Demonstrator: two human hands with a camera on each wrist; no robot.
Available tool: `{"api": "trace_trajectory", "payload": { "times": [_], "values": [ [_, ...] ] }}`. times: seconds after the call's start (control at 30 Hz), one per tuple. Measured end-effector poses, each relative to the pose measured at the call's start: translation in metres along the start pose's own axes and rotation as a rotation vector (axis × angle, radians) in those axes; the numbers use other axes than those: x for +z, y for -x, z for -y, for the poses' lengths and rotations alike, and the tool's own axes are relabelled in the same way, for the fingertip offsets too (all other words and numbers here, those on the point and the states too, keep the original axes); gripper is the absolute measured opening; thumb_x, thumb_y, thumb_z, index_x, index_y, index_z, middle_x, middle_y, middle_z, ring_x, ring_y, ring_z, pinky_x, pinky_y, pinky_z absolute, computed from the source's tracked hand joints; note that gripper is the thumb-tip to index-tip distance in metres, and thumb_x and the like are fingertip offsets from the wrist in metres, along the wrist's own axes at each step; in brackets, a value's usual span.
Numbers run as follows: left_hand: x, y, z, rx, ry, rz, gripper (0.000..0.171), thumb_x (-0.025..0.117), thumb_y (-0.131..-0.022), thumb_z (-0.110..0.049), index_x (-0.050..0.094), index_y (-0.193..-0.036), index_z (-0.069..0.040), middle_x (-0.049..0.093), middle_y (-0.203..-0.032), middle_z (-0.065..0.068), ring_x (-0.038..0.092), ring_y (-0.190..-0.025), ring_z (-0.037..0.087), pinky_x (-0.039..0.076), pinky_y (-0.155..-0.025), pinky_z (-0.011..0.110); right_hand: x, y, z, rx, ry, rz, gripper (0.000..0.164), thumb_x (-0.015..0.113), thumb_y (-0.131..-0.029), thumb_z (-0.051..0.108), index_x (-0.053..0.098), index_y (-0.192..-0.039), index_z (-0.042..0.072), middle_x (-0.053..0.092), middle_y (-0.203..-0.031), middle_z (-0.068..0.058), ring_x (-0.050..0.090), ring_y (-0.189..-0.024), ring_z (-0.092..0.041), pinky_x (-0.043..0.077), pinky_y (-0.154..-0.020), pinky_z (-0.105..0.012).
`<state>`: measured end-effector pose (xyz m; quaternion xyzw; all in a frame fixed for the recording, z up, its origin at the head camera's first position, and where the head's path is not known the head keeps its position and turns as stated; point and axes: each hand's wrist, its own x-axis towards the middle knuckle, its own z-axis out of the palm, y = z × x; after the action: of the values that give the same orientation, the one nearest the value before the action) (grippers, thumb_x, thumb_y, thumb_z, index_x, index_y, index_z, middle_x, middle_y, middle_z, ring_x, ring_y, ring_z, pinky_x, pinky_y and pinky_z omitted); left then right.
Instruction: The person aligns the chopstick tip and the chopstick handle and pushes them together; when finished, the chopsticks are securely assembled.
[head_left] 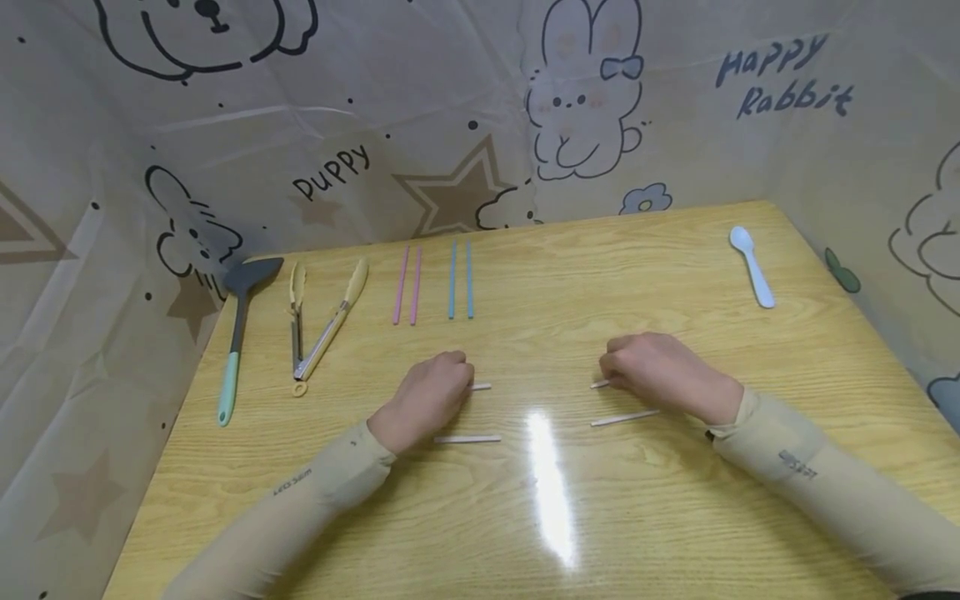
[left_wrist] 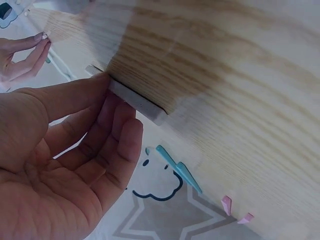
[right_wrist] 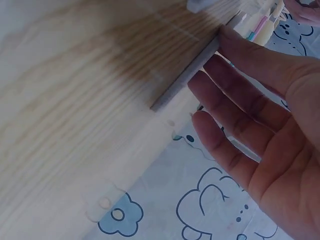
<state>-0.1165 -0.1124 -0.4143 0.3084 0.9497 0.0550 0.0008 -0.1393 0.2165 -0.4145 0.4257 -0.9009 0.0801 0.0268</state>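
Note:
My left hand (head_left: 426, 390) pinches a thin white stick (left_wrist: 140, 104) between thumb and fingers, low over the table. The stick's right end shows past the fingers in the head view. A second white stick (head_left: 468, 439) lies nearer me, beside that wrist. To the right, my right hand (head_left: 663, 372) has its thumb and forefinger on another thin white stick (right_wrist: 185, 77), its other fingers loosely bent. Most of that stick is hidden by the hand in the head view. One more white stick (head_left: 624, 418) lies slightly slanted, just in front of the right hand.
Two pink sticks (head_left: 406, 286) and two blue sticks (head_left: 461, 280) stand in pairs toward the table's back. At the left lie open tongs (head_left: 326, 337) and a spatula (head_left: 236, 333) with a mint handle. A pale blue spoon (head_left: 752, 268) lies back right. Printed cloth (head_left: 450, 100) walls the table.

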Motion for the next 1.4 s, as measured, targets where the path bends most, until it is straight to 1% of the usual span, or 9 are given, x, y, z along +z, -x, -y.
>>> {"api": "trace_trajectory", "payload": {
  "times": [0.1,0.33,0.47,0.63,0.8,1.0,1.13,1.27,1.4],
  "values": [
    [0.000,0.000,0.000,0.011,-0.013,-0.013,0.017,0.068,-0.090,-0.002,0.065,-0.074,-0.007,0.049,-0.071,0.000,0.046,-0.058,0.011,0.044,-0.045,0.025,0.000,0.000,0.001,-0.020,0.045,-0.019,0.024,0.080,-0.083,0.012,0.060,-0.071,0.018,0.045,-0.068,0.009,0.043,-0.054,-0.008,0.043,-0.048,-0.028],
    [0.002,0.003,0.001,0.043,-0.030,-0.037,0.016,0.065,-0.090,0.001,0.064,-0.075,-0.005,0.051,-0.071,0.003,0.049,-0.059,0.014,0.046,-0.046,0.027,0.002,0.000,0.003,-0.023,0.118,-0.018,0.025,0.074,-0.088,0.010,0.055,-0.072,0.014,0.045,-0.066,0.005,0.041,-0.051,-0.011,0.042,-0.044,-0.029],
    [0.001,0.003,0.001,0.059,-0.033,-0.028,0.013,0.066,-0.090,-0.001,0.064,-0.078,-0.005,0.052,-0.072,0.003,0.051,-0.060,0.015,0.046,-0.049,0.028,-0.001,0.001,0.004,-0.002,0.093,0.020,0.027,0.071,-0.091,0.010,0.052,-0.073,0.014,0.045,-0.066,0.005,0.042,-0.052,-0.012,0.043,-0.046,-0.030],
    [-0.001,0.001,0.001,0.085,-0.030,-0.045,0.013,0.062,-0.094,-0.002,0.061,-0.081,-0.005,0.052,-0.071,0.003,0.049,-0.057,0.014,0.044,-0.048,0.027,-0.007,-0.002,0.005,-0.001,0.029,0.041,0.025,0.066,-0.093,0.003,0.049,-0.077,0.012,0.041,-0.067,0.005,0.041,-0.056,-0.010,0.042,-0.048,-0.026],
    [-0.007,-0.004,-0.001,0.113,-0.019,-0.077,0.010,0.061,-0.093,-0.003,0.060,-0.083,-0.004,0.051,-0.073,0.003,0.049,-0.059,0.014,0.044,-0.050,0.026,-0.015,-0.010,0.005,-0.051,0.028,-0.006,0.025,0.066,-0.090,-0.002,0.049,-0.078,0.010,0.040,-0.067,0.005,0.039,-0.058,-0.010,0.041,-0.050,-0.023],
    [-0.013,-0.010,-0.006,0.157,-0.001,-0.120,0.006,0.060,-0.093,-0.002,0.060,-0.087,-0.004,0.051,-0.076,0.002,0.048,-0.062,0.015,0.043,-0.052,0.026,-0.027,-0.022,0.010,-0.116,0.008,-0.082,0.021,0.066,-0.092,0.000,0.051,-0.081,0.010,0.040,-0.069,0.005,0.038,-0.060,-0.009,0.040,-0.051,-0.022],
    [-0.016,-0.012,-0.009,0.187,0.015,-0.148,0.003,0.063,-0.093,-0.003,0.062,-0.091,-0.003,0.056,-0.081,0.003,0.053,-0.068,0.016,0.046,-0.056,0.027,-0.032,-0.029,0.018,-0.151,-0.008,-0.115,0.020,0.066,-0.092,0.002,0.051,-0.082,0.011,0.040,-0.070,0.005,0.038,-0.060,-0.009,0.039,-0.051,-0.022],
    [-0.017,-0.015,-0.012,0.234,0.021,-0.204,0.003,0.064,-0.093,-0.004,0.063,-0.093,-0.001,0.061,-0.088,0.005,0.058,-0.076,0.018,0.050,-0.063,0.028,-0.031,-0.035,0.022,-0.161,0.001,-0.122,0.018,0.066,-0.093,0.004,0.053,-0.083,0.011,0.041,-0.071,0.006,0.039,-0.059,-0.009,0.040,-0.051,-0.022],
    [-0.017,-0.018,-0.014,0.254,0.030,-0.238,0.004,0.061,-0.095,-0.005,0.063,-0.095,-0.002,0.060,-0.090,0.005,0.057,-0.078,0.017,0.050,-0.063,0.025,-0.031,-0.039,0.026,-0.163,0.000,-0.118,0.016,0.066,-0.093,0.006,0.055,-0.084,0.011,0.043,-0.071,0.006,0.040,-0.060,-0.009,0.042,-0.053,-0.022]
  ]
}}
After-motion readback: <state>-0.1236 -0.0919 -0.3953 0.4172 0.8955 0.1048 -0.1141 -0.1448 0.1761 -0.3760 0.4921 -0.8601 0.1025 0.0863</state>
